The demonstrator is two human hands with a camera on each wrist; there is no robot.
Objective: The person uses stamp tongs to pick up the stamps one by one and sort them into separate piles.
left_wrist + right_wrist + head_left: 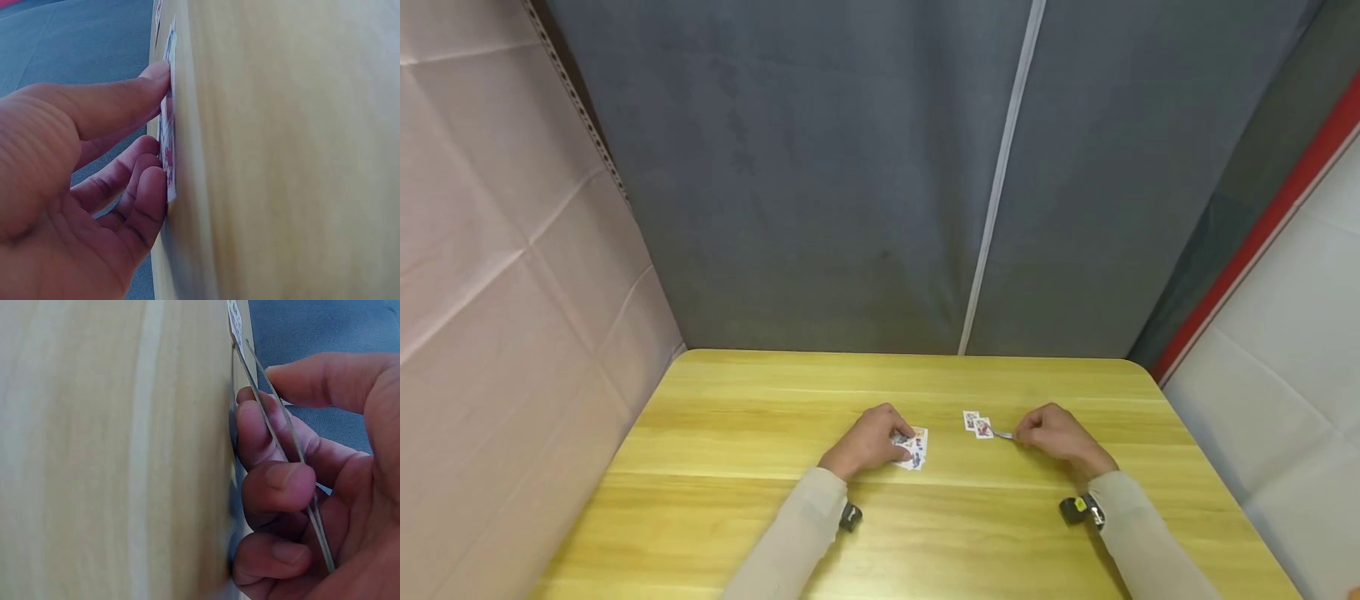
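Low in the middle of the head view, on a yellow wooden counter [737, 433]: two bare hands in pale sleeves, a dark band at each wrist.

Left hand [871, 442], just left of centre: fingers resting flat on a small sheet of stickers [916, 448]. In the left wrist view, thumb [112, 103] straight and pressing the sheet's edge [169, 125] to the wood, other fingers loosely bent beside it, nothing pinched. Red and blue printing on the sheet; no writing legible.

Right hand [1054, 435], right of centre: grip closed round thin metal tweezers [1002, 434]. In the right wrist view, tweezers [281, 431] running from the palm at lower right up to the top centre, thumb above and curled fingers [278, 484] below. Tips slightly parted, reaching a small sticker piece [235, 319] at the top of that frame.

That piece, a pair of small printed stickers [978, 424], lying flat on the counter between the two hands, near the right one, apart from the sheet. Print too small to read.

Behind the counter, upper half of the head view: grey fabric wall [820, 167] with a pale zip seam running down it.
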